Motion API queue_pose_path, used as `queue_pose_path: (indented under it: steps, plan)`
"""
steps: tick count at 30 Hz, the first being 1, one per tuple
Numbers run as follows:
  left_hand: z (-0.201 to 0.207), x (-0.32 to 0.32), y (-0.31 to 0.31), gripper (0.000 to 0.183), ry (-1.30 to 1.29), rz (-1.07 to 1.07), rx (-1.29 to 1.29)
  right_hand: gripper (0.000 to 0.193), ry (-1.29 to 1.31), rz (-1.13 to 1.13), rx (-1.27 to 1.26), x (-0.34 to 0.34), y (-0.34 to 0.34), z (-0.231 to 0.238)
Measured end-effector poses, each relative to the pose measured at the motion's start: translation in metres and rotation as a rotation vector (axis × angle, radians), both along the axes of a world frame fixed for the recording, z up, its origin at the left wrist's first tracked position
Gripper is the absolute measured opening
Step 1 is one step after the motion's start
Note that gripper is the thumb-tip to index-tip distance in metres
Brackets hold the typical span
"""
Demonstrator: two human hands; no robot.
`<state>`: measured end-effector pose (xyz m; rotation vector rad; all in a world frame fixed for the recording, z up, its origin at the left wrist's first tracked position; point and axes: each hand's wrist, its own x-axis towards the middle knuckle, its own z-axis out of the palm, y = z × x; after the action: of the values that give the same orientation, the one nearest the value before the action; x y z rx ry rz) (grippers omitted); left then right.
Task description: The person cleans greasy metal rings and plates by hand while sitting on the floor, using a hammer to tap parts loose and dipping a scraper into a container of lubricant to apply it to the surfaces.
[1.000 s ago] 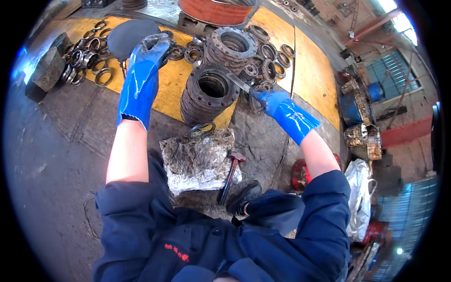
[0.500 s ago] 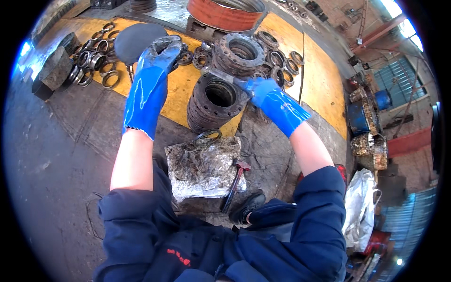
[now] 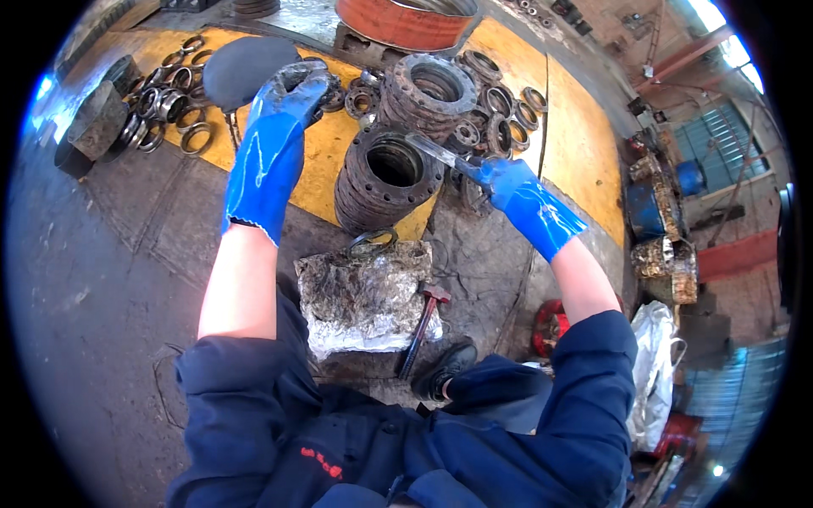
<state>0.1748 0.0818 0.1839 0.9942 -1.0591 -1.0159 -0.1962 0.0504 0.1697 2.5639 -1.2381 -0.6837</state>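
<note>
My left hand (image 3: pixel 292 102), in a blue rubber glove with grimy fingertips, is closed beside a round grey disc (image 3: pixel 250 72). Something dark and ring-like shows at its fingers, but I cannot make it out. In my gloved right hand (image 3: pixel 508 179) is a flat-bladed scraper (image 3: pixel 432 150), its pale blade pointing left over the near stack of flanged rings (image 3: pixel 389 169). Dark grime coats this stack, which has bolt holes around a wide bore. Behind it stands a second flanged stack (image 3: pixel 432 89).
Loose bearing rings (image 3: pixel 195 138) lie on the yellow sheet at left, more (image 3: pixel 500 103) at right. Nearer me, a hammer (image 3: pixel 425 326) leans against a dirty wrapped block (image 3: pixel 364 292) with a thin ring (image 3: pixel 373 243) at its far edge. An orange drum section (image 3: pixel 406 24) stands at the back.
My right hand has drawn back to the right, taking the scraper's blade from across the near stack's far rim to its right side. My left hand has barely moved.
</note>
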Motion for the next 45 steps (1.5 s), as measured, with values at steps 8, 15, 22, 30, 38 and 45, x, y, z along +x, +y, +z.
queue_pose_path:
  steps: [8, 15, 22, 30, 38, 45]
  plan:
    - [0.000, -0.001, -0.004, 0.038, 0.003, -0.005, -0.035, 0.055, -0.065, 0.096, -0.014, 0.035, -0.012, -0.004]
    - [0.001, 0.000, 0.000, 0.037, 0.007, -0.005, -0.036, 0.050, -0.209, -0.184, 0.044, 0.093, 0.022, -0.007]
    - [0.009, 0.019, 0.007, 0.036, -0.042, 0.014, -0.039, 0.040, -0.138, -0.313, 0.094, 0.153, 0.032, -0.007]
    - [0.008, 0.013, 0.007, 0.038, 0.041, -0.016, -0.060, 0.037, -0.314, -0.536, -0.080, 0.127, 0.011, -0.008]
    - [-0.001, 0.019, 0.011, 0.033, -0.035, -0.005, -0.102, 0.044, -0.293, -0.385, -0.028, 0.061, 0.156, 0.017]
    - [-0.010, 0.005, 0.015, 0.033, -0.060, -0.026, -0.134, 0.048, -0.097, -0.559, 0.191, 0.121, 0.183, 0.012]
